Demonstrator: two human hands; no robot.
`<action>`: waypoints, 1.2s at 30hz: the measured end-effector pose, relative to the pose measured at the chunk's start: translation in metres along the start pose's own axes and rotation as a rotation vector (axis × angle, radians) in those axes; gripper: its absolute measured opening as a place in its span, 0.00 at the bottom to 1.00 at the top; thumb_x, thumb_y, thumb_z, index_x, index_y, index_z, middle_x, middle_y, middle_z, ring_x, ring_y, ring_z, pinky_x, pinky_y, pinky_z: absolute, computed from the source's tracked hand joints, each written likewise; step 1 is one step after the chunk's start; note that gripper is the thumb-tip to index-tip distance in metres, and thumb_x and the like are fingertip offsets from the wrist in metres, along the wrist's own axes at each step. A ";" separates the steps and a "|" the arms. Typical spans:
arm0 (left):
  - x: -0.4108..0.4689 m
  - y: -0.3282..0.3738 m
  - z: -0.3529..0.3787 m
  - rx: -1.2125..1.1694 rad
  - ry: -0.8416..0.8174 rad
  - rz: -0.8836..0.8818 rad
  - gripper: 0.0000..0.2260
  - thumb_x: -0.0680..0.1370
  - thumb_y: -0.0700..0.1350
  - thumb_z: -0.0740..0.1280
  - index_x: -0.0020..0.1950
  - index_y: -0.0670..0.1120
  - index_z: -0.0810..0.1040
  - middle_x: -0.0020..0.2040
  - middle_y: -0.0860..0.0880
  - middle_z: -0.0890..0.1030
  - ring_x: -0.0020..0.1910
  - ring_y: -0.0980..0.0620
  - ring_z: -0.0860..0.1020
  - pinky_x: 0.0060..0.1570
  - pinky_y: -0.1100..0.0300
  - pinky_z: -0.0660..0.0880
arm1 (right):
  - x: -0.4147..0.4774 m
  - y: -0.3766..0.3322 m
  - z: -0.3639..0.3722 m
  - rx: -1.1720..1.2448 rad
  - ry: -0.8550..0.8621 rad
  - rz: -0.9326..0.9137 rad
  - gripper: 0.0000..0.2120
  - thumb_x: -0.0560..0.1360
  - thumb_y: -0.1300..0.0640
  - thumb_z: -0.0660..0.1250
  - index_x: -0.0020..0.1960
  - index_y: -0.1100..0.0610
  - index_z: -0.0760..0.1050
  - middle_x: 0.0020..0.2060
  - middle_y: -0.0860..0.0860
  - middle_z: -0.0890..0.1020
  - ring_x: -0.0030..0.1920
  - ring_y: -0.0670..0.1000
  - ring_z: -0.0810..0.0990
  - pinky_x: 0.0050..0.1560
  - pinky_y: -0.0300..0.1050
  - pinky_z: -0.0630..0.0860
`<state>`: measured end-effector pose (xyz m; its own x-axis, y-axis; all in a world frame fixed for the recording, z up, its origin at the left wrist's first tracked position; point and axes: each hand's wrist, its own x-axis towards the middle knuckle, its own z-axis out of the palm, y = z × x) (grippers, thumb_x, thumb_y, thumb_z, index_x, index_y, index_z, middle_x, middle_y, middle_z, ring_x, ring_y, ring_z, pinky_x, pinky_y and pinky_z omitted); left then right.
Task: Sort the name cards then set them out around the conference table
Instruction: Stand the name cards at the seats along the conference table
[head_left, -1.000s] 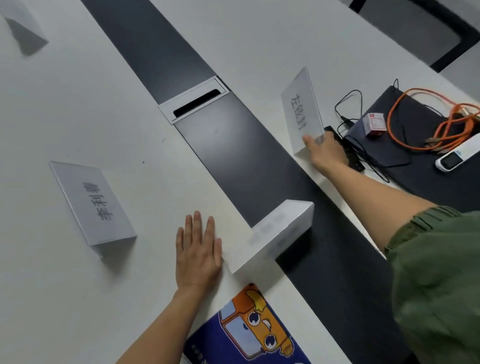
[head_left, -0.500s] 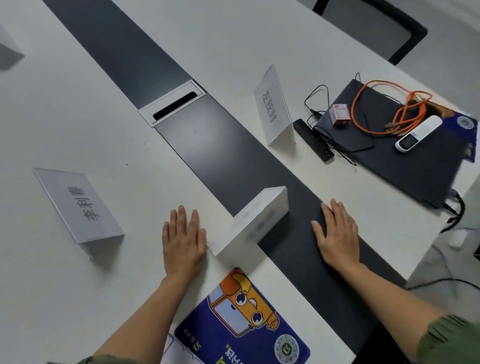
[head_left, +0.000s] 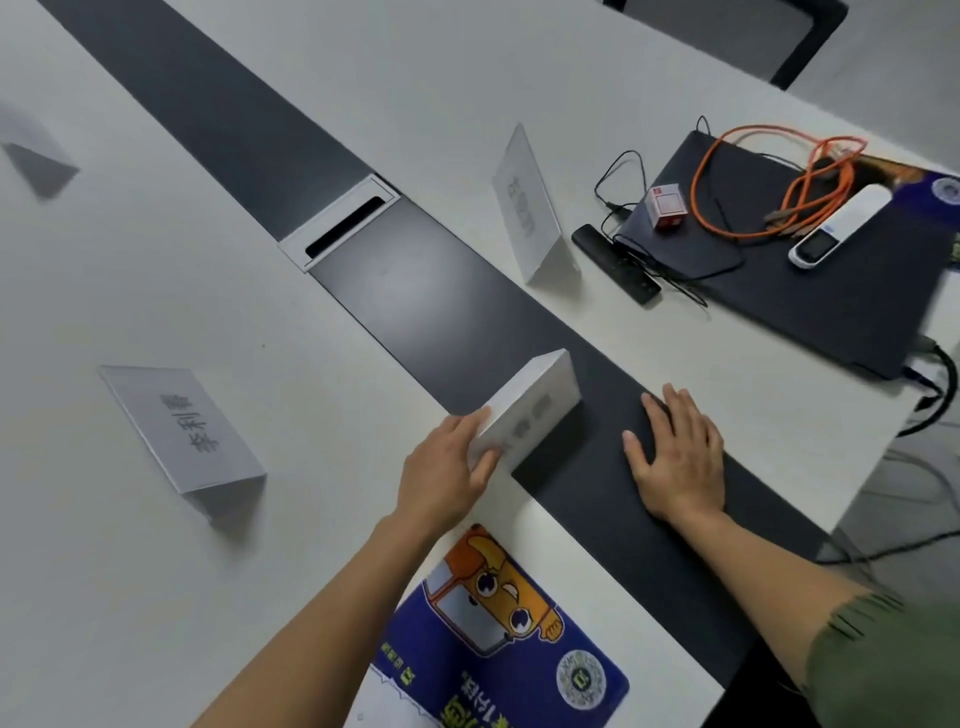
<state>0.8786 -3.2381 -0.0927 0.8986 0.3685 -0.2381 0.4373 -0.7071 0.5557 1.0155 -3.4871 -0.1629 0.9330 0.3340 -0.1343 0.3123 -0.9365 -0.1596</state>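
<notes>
A white folded name card (head_left: 530, 410) stands at the edge of the table's dark centre strip (head_left: 415, 291). My left hand (head_left: 447, 473) grips its near end, thumb on one face and fingers on the other. Flat on the dark strip to the right lies my right hand (head_left: 678, 457), fingers straight, holding nothing. A second name card (head_left: 179, 428) with printed characters stands on the white table (head_left: 156, 260) at the left. A third name card (head_left: 530, 208) stands beyond the strip, and a fourth name card (head_left: 31, 150) shows at the far left edge.
A blue cartoon mat (head_left: 498, 634) lies at the near edge. A dark laptop (head_left: 810, 270) at the right carries an orange cable (head_left: 769, 182), a small red box (head_left: 667, 208) and a white device (head_left: 836, 228). A black remote (head_left: 615, 262) lies beside it. A cable slot (head_left: 340, 223) sits in the strip.
My right hand let go of the far card, drew back and settled flat on the dark strip. My left hand moved from the table onto the near card and took hold of it.
</notes>
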 end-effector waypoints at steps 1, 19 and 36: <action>0.010 0.003 -0.001 0.005 -0.001 0.015 0.23 0.79 0.57 0.63 0.74 0.54 0.67 0.64 0.53 0.76 0.57 0.54 0.75 0.50 0.61 0.77 | 0.001 0.000 0.000 0.004 0.007 -0.003 0.33 0.77 0.37 0.45 0.77 0.51 0.62 0.78 0.51 0.59 0.78 0.52 0.54 0.76 0.53 0.53; 0.083 0.013 -0.013 0.023 -0.008 -0.030 0.22 0.79 0.56 0.64 0.73 0.57 0.67 0.61 0.50 0.77 0.55 0.46 0.76 0.50 0.46 0.79 | 0.002 0.004 0.005 -0.002 0.012 -0.013 0.32 0.78 0.38 0.47 0.77 0.51 0.63 0.78 0.52 0.59 0.79 0.52 0.53 0.76 0.54 0.53; -0.014 0.004 -0.050 0.032 0.263 -0.186 0.21 0.80 0.56 0.62 0.70 0.49 0.70 0.67 0.47 0.74 0.62 0.47 0.75 0.59 0.51 0.72 | -0.002 -0.004 -0.012 -0.076 -0.131 -0.023 0.31 0.81 0.39 0.47 0.81 0.51 0.49 0.80 0.53 0.48 0.80 0.53 0.43 0.78 0.54 0.47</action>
<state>0.8662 -3.2157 -0.0475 0.7648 0.6335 -0.1170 0.5978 -0.6302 0.4954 1.0149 -3.4854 -0.1503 0.8956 0.3622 -0.2582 0.3509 -0.9321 -0.0900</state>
